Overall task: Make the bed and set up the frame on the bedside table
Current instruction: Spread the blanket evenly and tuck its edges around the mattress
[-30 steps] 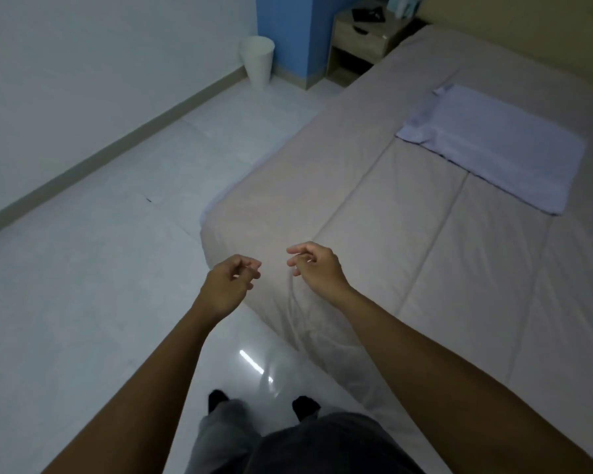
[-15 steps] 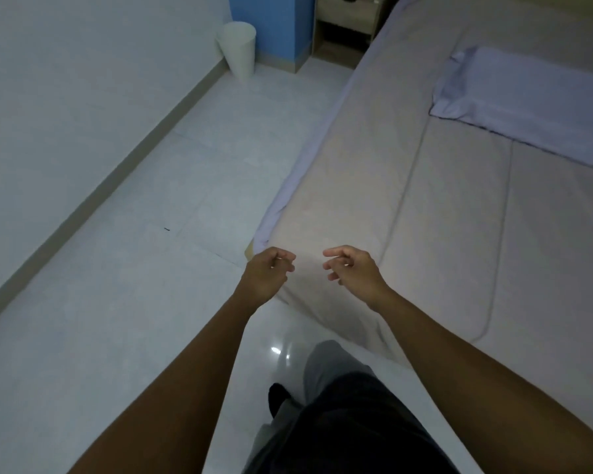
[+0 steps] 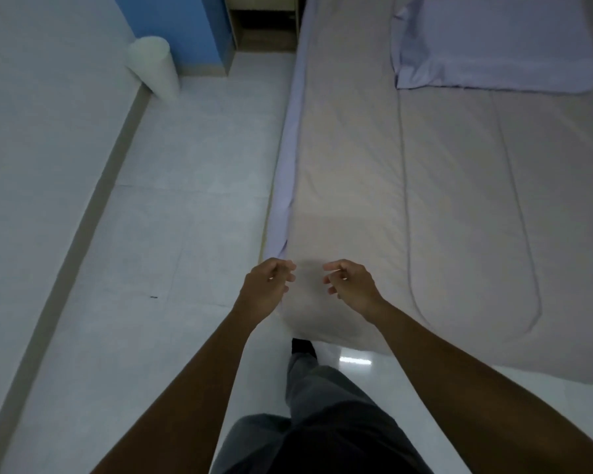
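Obs., standing at the foot corner of the bed (image 3: 283, 206).

Hands: left hand (image 3: 267, 285) and right hand (image 3: 351, 285) are held out side by side, just apart, above the foot corner of the beige duvet (image 3: 350, 165). Fingers of both are loosely curled, thumbs near the forefingers, and neither holds anything. Whether any fingertip brushes the cloth I cannot tell.

Progress, as judged:
- Duvet lies spread flat over the mattress with few wrinkles, so the bulk of the bed-making looks done
- A strip of lavender sheet (image 3: 290, 97) shows along the floor side, so the duvet may sit slightly off-centre. The foot corner under the hands droops toward the floor and probably wants a final tug or smoothing
- Pillow (image 3: 493, 42) lies flat at the head end, on top of the duvet
- Bedside table (image 3: 264, 42) is at the head of the bed, only its lower shelf in view, top cut off. No frame is visible anywhere, so that half of the task cannot be checked and I take it as outstanding

Count: bed 1; duvet 1; pillow 1; bedside table 1, partial; white bin (image 3: 153, 66) 1, on the floor by the blue wall panel (image 3: 175, 25); hands 2; frame 0 in view
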`<state>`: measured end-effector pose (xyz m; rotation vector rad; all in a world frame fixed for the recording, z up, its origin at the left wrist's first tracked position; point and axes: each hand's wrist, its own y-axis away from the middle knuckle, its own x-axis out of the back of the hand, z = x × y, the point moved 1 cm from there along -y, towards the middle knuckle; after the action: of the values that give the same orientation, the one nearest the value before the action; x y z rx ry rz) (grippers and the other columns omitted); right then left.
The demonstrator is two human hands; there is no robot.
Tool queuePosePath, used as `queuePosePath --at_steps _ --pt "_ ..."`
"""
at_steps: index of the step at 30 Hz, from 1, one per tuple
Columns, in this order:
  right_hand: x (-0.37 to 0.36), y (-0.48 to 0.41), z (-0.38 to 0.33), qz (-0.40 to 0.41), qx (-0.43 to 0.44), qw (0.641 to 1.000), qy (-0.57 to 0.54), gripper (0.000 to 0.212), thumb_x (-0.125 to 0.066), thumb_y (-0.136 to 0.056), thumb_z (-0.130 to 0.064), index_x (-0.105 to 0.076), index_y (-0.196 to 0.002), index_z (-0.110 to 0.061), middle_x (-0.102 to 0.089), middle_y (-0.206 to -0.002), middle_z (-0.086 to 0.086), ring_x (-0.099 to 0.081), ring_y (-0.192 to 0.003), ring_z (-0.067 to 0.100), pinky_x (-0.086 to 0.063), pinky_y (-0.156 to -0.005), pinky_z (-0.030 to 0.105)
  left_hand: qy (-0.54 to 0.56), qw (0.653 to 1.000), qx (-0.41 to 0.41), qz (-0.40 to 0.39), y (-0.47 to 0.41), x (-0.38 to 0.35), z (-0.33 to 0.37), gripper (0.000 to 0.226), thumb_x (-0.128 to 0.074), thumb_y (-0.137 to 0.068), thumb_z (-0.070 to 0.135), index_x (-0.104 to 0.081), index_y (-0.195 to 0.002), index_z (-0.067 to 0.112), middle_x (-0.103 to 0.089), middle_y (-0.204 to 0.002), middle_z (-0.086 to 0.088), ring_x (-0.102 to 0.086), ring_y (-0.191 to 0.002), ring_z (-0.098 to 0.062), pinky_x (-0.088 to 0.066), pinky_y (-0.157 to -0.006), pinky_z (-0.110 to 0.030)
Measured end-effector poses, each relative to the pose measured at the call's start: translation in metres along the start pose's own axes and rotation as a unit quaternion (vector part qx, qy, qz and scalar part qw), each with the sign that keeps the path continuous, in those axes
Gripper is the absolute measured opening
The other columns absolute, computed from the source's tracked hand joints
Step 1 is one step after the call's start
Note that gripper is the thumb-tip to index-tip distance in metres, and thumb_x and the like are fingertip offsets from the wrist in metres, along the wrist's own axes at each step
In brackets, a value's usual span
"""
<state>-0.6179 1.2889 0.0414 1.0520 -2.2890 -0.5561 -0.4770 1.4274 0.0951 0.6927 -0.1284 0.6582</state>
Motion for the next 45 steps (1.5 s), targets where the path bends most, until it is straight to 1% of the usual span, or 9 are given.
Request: queuePosePath --at_steps 13,18,20,23,26,30,35,38,45 --pt "-0.035 -0.074 0.013 0.099 -0.124 0.985 -0.06 0.027 -0.054 -0.091 -0.013 -0.072 -0.106 -0.025 -0.077 -0.094 -0.001 -0.074 -0.079 0.017 -0.053 -0.066 0.022 -0.082 0.986 0.042 -0.139 -0.15 0.005 0.002 0.029 -0.044 -0.102 0.031 -0.067 -0.108 0.015 -0.072 -0.102 -0.004 -0.068 -0.089 -0.021 -0.048 -0.072 -0.025" --pt "-0.076 -0.098 0.068 0.124 -0.228 0.964 -0.064 0.021 -0.054 -0.089 -0.022 -0.066 -0.089 -0.039 -0.076 -0.103 -0.001 -0.073 -0.093 0.022 -0.058 -0.092 0.038 -0.135 0.964 0.074 -0.215 -0.202 -0.008 -0.032 0.025 -0.047 -0.099 0.033 -0.068 -0.106 0.019 -0.073 -0.104 -0.003 -0.068 -0.09 -0.019 -0.05 -0.075 -0.026" --pt "-0.099 -0.106 0.088 0.117 -0.275 0.952 -0.062 0.019 -0.054 -0.09 -0.027 -0.067 -0.102 -0.034 -0.074 -0.108 0.003 -0.072 -0.097 0.026 -0.059 -0.09 0.044 -0.195 0.952 0.071 -0.225 -0.221 -0.009 -0.046 0.025 -0.049 -0.096 0.039 -0.066 -0.104 0.022 -0.071 -0.103 0.001 -0.066 -0.089 -0.018 -0.051 -0.076 -0.03" --pt "-0.131 -0.117 0.093 0.07 -0.313 0.946 -0.042 0.042 -0.053 -0.095 -0.048 -0.062 -0.122 -0.018 -0.07 -0.115 0.006 -0.07 -0.1 0.028 -0.059 -0.089 0.044 -0.279 0.932 0.07 -0.219 -0.247 -0.01 -0.061 0.028 -0.047 -0.096 0.04 -0.062 -0.112 0.023 -0.064 -0.104 0.004 -0.057 -0.085 -0.015 -0.043 -0.067 -0.027" --pt "-0.155 -0.13 0.094 0.076 -0.34 0.937 -0.027 0.063 -0.04 -0.082 -0.079 -0.065 -0.108 -0.027 -0.071 -0.105 0.001 -0.067 -0.095 0.026 -0.057 -0.091 0.046 -0.272 0.94 0.085 -0.189 -0.272 -0.014 -0.074 0.039 -0.048 -0.096 0.041 -0.048 -0.128 0.019 -0.059 -0.111 0.0 -0.053 -0.092 -0.021 -0.042 -0.077 -0.03" --pt "-0.175 -0.152 0.106 0.135 -0.384 0.913 0.027 0.067 -0.033 -0.085 -0.083 -0.058 -0.106 -0.024 -0.067 -0.098 0.001 -0.066 -0.092 0.026 -0.053 -0.088 0.041 -0.215 0.962 0.06 -0.154 -0.309 -0.025 -0.082 0.054 -0.055 -0.096 0.038 -0.035 -0.141 0.015 -0.061 -0.118 -0.005 -0.053 -0.094 -0.019 -0.04 -0.079 -0.028" --pt "-0.185 -0.16 0.114 0.216 -0.327 0.918 0.062 0.035 -0.034 -0.104 -0.051 -0.048 -0.091 -0.021 -0.061 -0.077 0.0 -0.06 -0.07 0.022 -0.052 -0.069 0.033 -0.202 0.97 0.04 -0.132 -0.343 -0.043 -0.081 0.042 -0.06 -0.094 0.039 -0.049 -0.121 0.008 -0.058 -0.104 -0.002 -0.056 -0.094 -0.021 -0.04 -0.079 -0.026" --pt "-0.197 -0.156 0.116 0.275 -0.251 0.927 0.053 0.028 -0.038 -0.106 -0.035 -0.05 -0.091 -0.016 -0.061 -0.07 0.006 -0.062 -0.063 0.029 -0.044 -0.058 0.03 -0.223 0.967 0.035 -0.117 -0.346 -0.039 -0.085 0.042 -0.059 -0.095 0.034 -0.05 -0.124 0.005 -0.061 -0.117 -0.013 -0.06 -0.102 -0.029 -0.043 -0.08 -0.027" --pt "-0.218 -0.141 0.1 0.186 -0.218 0.955 0.073 0.035 -0.032 -0.105 -0.045 -0.055 -0.095 -0.021 -0.067 -0.082 0.003 -0.065 -0.074 0.023 -0.054 -0.072 0.034 -0.231 0.969 0.053 -0.077 -0.346 -0.002 -0.093 0.04 -0.065 -0.092 0.032 -0.054 -0.118 0.004 -0.062 -0.113 -0.015 -0.057 -0.091 -0.027 -0.049 -0.077 -0.034"
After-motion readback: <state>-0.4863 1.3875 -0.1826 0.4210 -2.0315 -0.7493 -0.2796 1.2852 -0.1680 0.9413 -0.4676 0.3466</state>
